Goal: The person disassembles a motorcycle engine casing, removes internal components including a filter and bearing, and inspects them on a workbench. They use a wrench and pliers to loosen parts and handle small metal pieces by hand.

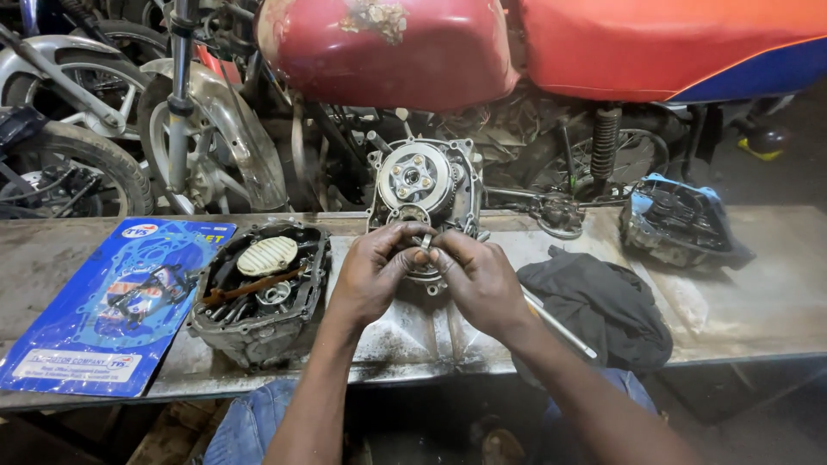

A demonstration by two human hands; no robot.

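Centrally, both hands (428, 271) pinching a small ring (425, 242) just below the clutch assembly (415, 178).

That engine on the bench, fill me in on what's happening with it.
A person sits at a metal workbench with an opened motorcycle engine case standing upright, its clutch assembly exposed. Both hands meet at its lower part: the left hand and right hand pinch a small metal part between the fingertips. The removed engine cover lies to the left beside a blue gasket pack. A dark rag lies on the right, and a red motorcycle stands behind.
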